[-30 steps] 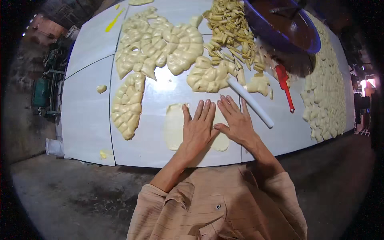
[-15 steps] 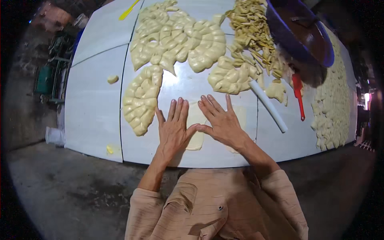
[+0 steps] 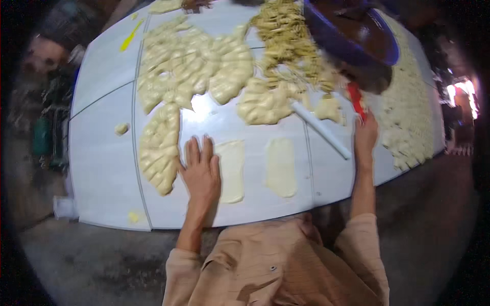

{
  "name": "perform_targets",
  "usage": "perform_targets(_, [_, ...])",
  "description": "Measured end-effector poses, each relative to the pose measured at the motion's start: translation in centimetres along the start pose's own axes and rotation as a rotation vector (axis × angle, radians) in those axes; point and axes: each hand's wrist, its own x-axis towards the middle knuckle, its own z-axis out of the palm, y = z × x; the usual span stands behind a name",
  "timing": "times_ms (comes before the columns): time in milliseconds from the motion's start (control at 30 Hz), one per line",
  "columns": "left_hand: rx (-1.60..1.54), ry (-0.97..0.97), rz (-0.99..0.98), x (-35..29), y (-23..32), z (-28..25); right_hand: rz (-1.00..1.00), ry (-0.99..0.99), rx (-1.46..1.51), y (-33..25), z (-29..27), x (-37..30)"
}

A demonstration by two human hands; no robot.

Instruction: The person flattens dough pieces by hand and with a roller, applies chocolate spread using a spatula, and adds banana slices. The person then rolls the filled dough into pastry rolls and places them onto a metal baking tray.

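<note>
Two thin, flattened strips of pale dough lie side by side in front of me, a left strip (image 3: 232, 171) and a right strip (image 3: 281, 167). My left hand (image 3: 202, 171) rests palm down on the table, its fingers stretched out, just beside the left strip. Over to the right, my right hand (image 3: 366, 131) has its fingers closed around the handle of a red spatula (image 3: 356, 97). A smooth white rolling rod (image 3: 321, 130) lies diagonally between the right strip and that hand. Left of my left hand sits a scored slab of dough (image 3: 159, 148).
Larger dough masses (image 3: 196, 61) spread across the far side. Brownish cut pieces (image 3: 288, 43) are heaped near a purple basin (image 3: 385, 38) with brown contents. Many small pale pieces (image 3: 408, 117) cover the right edge. A yellow spatula (image 3: 131, 36) and another person's hand (image 3: 196, 5) are at the far left.
My hands have parted from over the strips, uncovering them. The right one has moved right and taken hold of the red spatula. The view has shifted to the right.
</note>
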Motion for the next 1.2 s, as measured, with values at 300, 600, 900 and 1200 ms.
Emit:
perform_targets(300, [-0.371,0.205,-0.172,-3.7,-0.3,0.1,-0.053,0.049,0.401,2.8,-0.9,-0.5])
perform_targets(600, [0.004,-0.089,-0.251,-13.3,13.2,2.3,-0.339,0.083,0.54,1.8,-10.3,14.2])
perform_targets(900, [-0.11,-0.09,-0.306,-14.2,16.9,4.7,-0.628,-0.262,0.029,-1.4,-2.2,29.0])
perform_targets(1200, [-0.031,-0.094,-0.599,-14.1,14.7,2.7,-0.744,-0.529,0.238,-0.3,-2.2,32.1])
